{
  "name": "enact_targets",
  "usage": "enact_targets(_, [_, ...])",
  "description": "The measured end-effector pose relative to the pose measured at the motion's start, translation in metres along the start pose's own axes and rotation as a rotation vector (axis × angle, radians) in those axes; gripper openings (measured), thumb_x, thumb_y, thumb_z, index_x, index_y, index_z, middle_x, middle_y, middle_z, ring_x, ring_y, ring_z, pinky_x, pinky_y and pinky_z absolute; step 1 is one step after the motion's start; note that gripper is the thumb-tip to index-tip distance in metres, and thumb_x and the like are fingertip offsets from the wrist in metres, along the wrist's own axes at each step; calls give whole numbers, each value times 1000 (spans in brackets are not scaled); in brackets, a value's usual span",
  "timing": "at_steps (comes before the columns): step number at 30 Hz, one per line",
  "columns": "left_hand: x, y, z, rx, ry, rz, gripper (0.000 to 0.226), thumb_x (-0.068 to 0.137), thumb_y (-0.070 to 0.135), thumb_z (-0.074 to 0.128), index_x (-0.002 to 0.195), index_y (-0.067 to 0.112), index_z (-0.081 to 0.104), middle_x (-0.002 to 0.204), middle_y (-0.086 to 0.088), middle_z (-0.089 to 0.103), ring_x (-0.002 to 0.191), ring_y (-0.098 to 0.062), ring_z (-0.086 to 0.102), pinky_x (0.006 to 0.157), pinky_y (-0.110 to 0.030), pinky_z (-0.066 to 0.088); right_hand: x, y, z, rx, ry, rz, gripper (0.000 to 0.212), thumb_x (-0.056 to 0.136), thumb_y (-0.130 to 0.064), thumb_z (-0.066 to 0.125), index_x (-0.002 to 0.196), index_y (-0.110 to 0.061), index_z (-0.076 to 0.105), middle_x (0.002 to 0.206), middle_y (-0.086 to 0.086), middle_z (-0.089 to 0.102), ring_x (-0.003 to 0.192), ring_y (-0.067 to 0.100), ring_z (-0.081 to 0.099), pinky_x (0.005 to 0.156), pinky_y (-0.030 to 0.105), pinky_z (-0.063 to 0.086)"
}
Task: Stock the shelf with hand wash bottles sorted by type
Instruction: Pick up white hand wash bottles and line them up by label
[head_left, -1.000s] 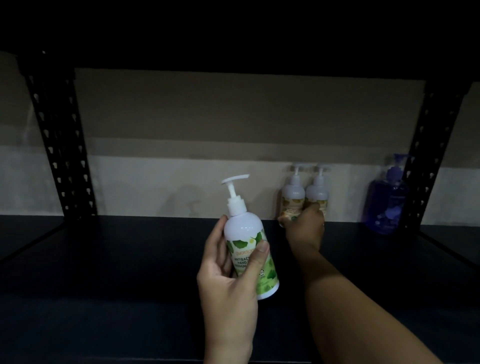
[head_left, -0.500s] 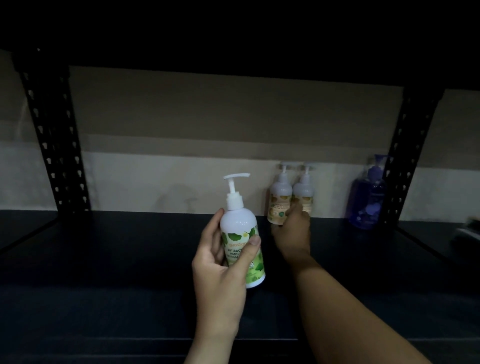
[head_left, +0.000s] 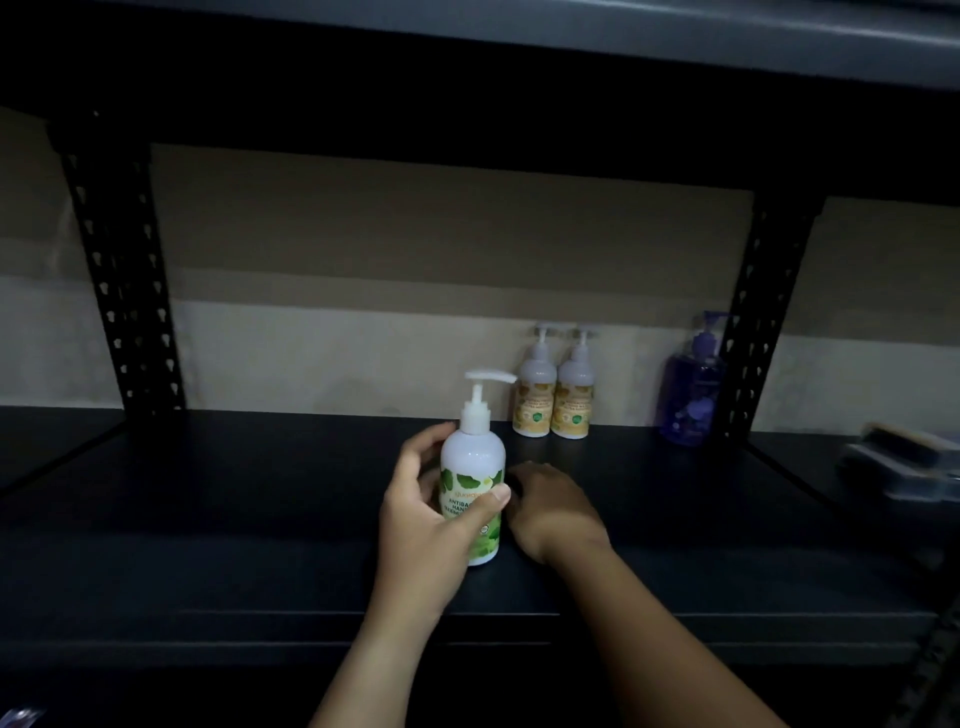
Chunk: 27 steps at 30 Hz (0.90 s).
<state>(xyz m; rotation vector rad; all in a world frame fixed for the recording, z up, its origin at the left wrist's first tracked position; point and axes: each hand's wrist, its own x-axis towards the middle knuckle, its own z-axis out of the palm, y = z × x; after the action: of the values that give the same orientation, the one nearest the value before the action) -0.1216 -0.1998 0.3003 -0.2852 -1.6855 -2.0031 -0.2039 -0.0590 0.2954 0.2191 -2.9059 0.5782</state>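
I stand at a shop or stockroom rack: dark boltless metal shelf (head_left: 260, 519), slotted uprights (head_left: 122, 291), plain cardboard backing (head_left: 415, 249), pump bottles (head_left: 553, 389) grouped by kind against it.

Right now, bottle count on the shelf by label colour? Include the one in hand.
Green-leaf label: 1, the green-label bottle held in the left hand
Yellow label: 2, yellow-label bottle and second yellow-label bottle, side by side at the back
Purple: 1, the purple bottle at the right post
Total: 4
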Motion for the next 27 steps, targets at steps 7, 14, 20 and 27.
enact_targets(7, [-5,-7,-10,134,-14,42,84,69,-2,91,133,38,55,133,13,64,123,-8,63,100,-34,54,-10,1,-3,-52,-88,-55,49,107,-39,32,153,-23,40,166,7,25,155,25,17,126,38,11])
enact_targets(14, [1,-13,-10,259,26,69,79,74,2,89,126,50,54,125,19,67,114,-3,66,98,-37,57,-8,3,-1,-32,-107,-70,50,108,-38,32,154,-22,38,167,5,23,156,21,15,126,36,9])
enact_targets(20, [33,-37,-5,304,37,15,80,73,11,92,113,65,48,125,5,67,112,-13,69,97,-46,58,0,1,0,-89,-150,-60,55,108,-43,27,160,-26,26,170,4,13,157,22,9,126,37,7])
enact_targets(27, [81,-66,3,380,32,-49,83,72,10,92,110,67,44,129,-2,61,117,-21,65,100,-49,56,7,1,0,-181,-235,-50,58,108,-48,19,163,-30,9,171,1,0,157,20,-1,126,37,2])
